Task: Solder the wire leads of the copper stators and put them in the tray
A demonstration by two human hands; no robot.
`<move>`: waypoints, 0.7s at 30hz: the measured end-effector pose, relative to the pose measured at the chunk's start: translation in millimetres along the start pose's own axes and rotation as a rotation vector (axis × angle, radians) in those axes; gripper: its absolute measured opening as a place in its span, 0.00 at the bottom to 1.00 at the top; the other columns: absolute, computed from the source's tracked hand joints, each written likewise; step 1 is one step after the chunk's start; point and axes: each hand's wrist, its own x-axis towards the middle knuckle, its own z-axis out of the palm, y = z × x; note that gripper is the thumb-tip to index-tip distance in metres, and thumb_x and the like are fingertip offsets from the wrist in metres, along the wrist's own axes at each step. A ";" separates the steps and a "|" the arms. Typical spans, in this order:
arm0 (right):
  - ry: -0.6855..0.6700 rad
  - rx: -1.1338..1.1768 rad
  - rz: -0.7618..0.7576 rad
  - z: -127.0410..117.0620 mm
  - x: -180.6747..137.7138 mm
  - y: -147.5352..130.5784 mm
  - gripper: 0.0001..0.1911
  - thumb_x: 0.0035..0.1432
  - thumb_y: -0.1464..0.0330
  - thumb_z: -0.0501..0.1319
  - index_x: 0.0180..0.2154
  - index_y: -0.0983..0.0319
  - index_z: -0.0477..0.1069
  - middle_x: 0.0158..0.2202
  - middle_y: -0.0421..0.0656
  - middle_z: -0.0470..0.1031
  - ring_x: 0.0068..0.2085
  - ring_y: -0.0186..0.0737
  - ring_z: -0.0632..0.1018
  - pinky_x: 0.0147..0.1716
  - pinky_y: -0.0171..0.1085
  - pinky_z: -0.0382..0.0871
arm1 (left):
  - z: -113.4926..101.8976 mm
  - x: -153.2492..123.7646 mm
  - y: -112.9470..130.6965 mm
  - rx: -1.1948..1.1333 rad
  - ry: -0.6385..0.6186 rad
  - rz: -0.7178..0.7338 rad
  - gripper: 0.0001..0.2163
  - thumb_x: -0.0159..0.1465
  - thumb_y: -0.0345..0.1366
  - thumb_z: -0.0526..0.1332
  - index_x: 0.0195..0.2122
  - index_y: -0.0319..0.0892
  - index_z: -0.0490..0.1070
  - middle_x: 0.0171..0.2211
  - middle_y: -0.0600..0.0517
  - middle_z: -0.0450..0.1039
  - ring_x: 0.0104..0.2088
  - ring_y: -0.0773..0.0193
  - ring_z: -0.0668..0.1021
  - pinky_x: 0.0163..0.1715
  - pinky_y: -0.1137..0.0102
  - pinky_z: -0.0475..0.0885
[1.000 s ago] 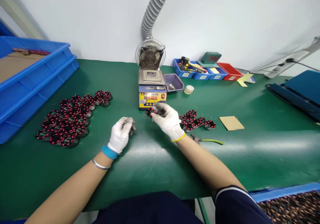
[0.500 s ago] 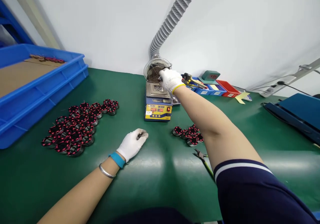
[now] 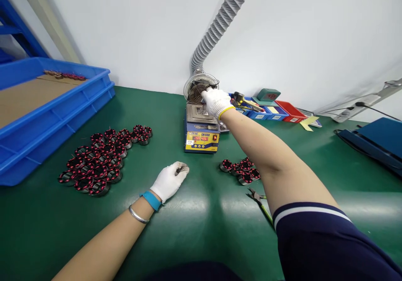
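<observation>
- Bench: green mat point(image 3: 94, 230) against a white wall; corrugated grey extraction hose point(image 3: 220, 21) drops to a small round fan point(image 3: 198, 89) at the rear.
- Solder pot point(image 3: 201, 126): blue/yellow unit w/ red digit display, standing centre-rear, directly in front of the fan.
- Right hand point(image 3: 216, 101): white glove, arm stretched fwd, hand over the top plate of the solder pot. Fingers curled down & closed; what they pinch is hidden by the glove, so cannot tell if a part is held.
- Left hand point(image 3: 169, 180): white glove, blue wristband, metal bangle on the forearm. Rests on the mat, well short of the pot, fingers closed on a small dark item point(image 3: 181, 170) at the fingertips; too small to ID.
- Large batch of coils point(image 3: 103, 161): black w/ red winding, laid in rows on the mat, left of the pot.
- Small batch of coils point(image 3: 240, 170): same type, right of the pot, just beside the right forearm.
- Cutters point(image 3: 259, 201): green handles, on the mat near the small batch.
- Blue crates point(image 3: 63, 105): stacked far left, cardboard sheet inside.
- Parts bins point(image 3: 273, 111): blue & red, rear right by the wall.
</observation>
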 end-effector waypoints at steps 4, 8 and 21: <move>0.082 0.180 0.089 -16.2 -14.3 -1.0 0.19 0.51 0.64 0.61 0.47 0.58 0.70 0.48 0.51 0.72 0.47 0.57 0.74 0.42 0.54 0.69 | 3.4 2.6 -5.5 -0.142 0.080 -0.039 0.17 0.59 0.44 0.58 0.45 0.38 0.71 0.31 0.49 0.75 0.30 0.63 0.76 0.33 0.68 0.72; 0.070 0.507 0.145 -18.0 -49.3 -24.0 0.16 0.51 0.59 0.62 0.43 0.54 0.73 0.45 0.44 0.76 0.46 0.53 0.75 0.44 0.50 0.70 | 5.3 3.2 -6.0 -0.219 0.189 -0.019 0.24 0.59 0.46 0.58 0.53 0.36 0.66 0.33 0.49 0.75 0.29 0.65 0.75 0.33 0.68 0.72; -0.640 1.426 0.001 22.8 -146.0 -98.7 0.23 0.54 0.55 0.62 0.48 0.61 0.70 0.38 0.44 0.78 0.38 0.39 0.79 0.40 0.38 0.75 | -1.5 -1.4 -12.9 -0.135 0.346 0.150 0.29 0.63 0.43 0.52 0.62 0.34 0.54 0.54 0.38 0.70 0.54 0.51 0.73 0.55 0.58 0.67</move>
